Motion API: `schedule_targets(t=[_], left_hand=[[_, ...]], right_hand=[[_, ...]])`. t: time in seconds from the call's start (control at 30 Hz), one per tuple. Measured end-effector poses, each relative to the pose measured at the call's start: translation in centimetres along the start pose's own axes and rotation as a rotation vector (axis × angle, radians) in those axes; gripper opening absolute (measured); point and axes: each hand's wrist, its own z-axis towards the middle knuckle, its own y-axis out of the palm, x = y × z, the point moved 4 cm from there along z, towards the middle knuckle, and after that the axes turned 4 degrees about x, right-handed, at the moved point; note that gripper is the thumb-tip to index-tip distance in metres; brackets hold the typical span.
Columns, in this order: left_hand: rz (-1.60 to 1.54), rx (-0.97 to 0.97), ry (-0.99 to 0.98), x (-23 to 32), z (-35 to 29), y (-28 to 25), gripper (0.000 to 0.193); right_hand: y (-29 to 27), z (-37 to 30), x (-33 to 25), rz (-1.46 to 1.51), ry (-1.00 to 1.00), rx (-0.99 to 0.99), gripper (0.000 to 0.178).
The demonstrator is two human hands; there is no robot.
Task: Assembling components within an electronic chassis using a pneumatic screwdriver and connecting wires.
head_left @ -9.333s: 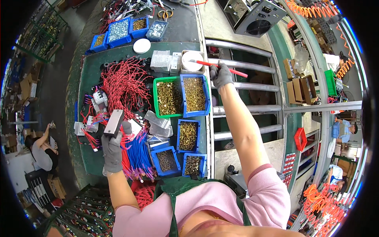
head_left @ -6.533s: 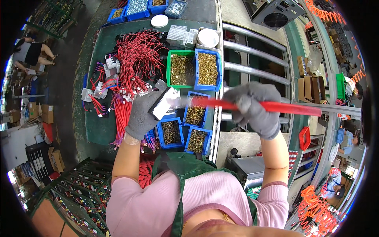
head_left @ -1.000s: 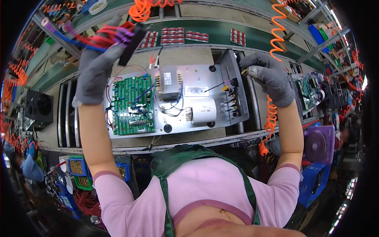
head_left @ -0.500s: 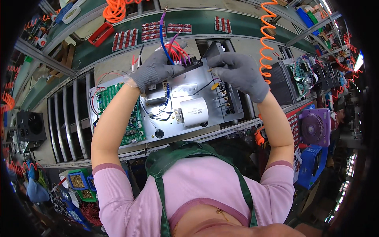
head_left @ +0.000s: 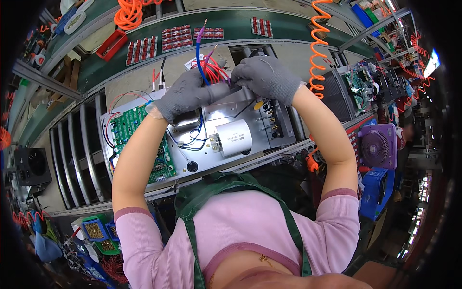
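Note:
Grey work gloves cover both my hands over a metal chassis (head_left: 192, 154). My left hand (head_left: 190, 96) is closed at a dark block (head_left: 235, 88), its thumb reaching right across it; the other fingers are mostly hidden. Pressed in from the right, my right hand (head_left: 264, 79) has its fingers bent and drawn together at the block's end; whatever they pinch is hidden. Red wires (head_left: 217, 76) with purple ends bunch behind the block, and a thick blue cable (head_left: 198, 55) rises there. The chassis carries a green circuit board (head_left: 132, 125), a white capacitor (head_left: 234, 137) and a yellow tag (head_left: 259, 104).
Metal rollers (head_left: 77, 154) run left of the chassis. Beyond it, a green belt (head_left: 236, 33) bears packs of red-and-silver parts (head_left: 177, 38) and a red bin (head_left: 111, 44). An orange coiled hose (head_left: 317, 53) hangs at right, near another unit (head_left: 353, 91) and a purple fan (head_left: 378, 147).
My right hand has moved left and slightly up, its fingers now against the block beside my left hand. My left hand has shifted slightly down. The view has turned a little.

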Motion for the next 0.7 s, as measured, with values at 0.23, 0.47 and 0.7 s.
schedule_targets(t=[0.23,0.47,0.7], left_hand=[[-0.187,0.079,-0.163,-0.5,-0.4,0.0,0.054],[-0.089,0.100,-0.062,-0.4,0.0,0.2,0.054],[-0.182,0.099,-0.103,-1.2,0.6,-0.1,0.046]], right_hand=[[0.4,0.7,0.6,0.020,-0.031,-0.090,0.015],[1.0,0.1,0.8,0.013,-0.065,-0.116,0.017],[0.1,-0.2,0.9,0.107,-0.029,0.023,0.026]])
